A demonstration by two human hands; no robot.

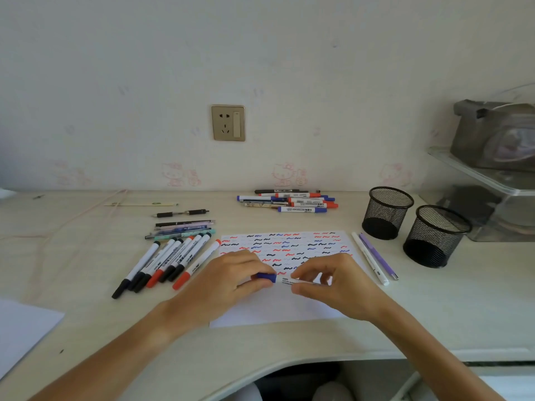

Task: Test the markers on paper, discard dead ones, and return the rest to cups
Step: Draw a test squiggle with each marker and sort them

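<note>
A blue-capped white marker (pixel 282 279) lies level over the test paper (pixel 285 244), which is covered in red, black and blue squiggles. My left hand (pixel 228 280) grips the blue cap end. My right hand (pixel 335 280) pinches the white barrel. Two black mesh cups (pixel 386 212) (pixel 435 235) stand at the right; I see no markers in them. A row of black and red markers (pixel 165 263) lies left of the paper. Another heap of markers (pixel 292 201) lies behind the paper.
Several pens (pixel 182 228) lie behind the left row, and one black pen (pixel 182 213) lies alone farther back. A white and a purple pen (pixel 375 257) lie right of the paper. A blank sheet (pixel 20 328) sits at front left. A clear shelf unit (pixel 492 180) stands at far right.
</note>
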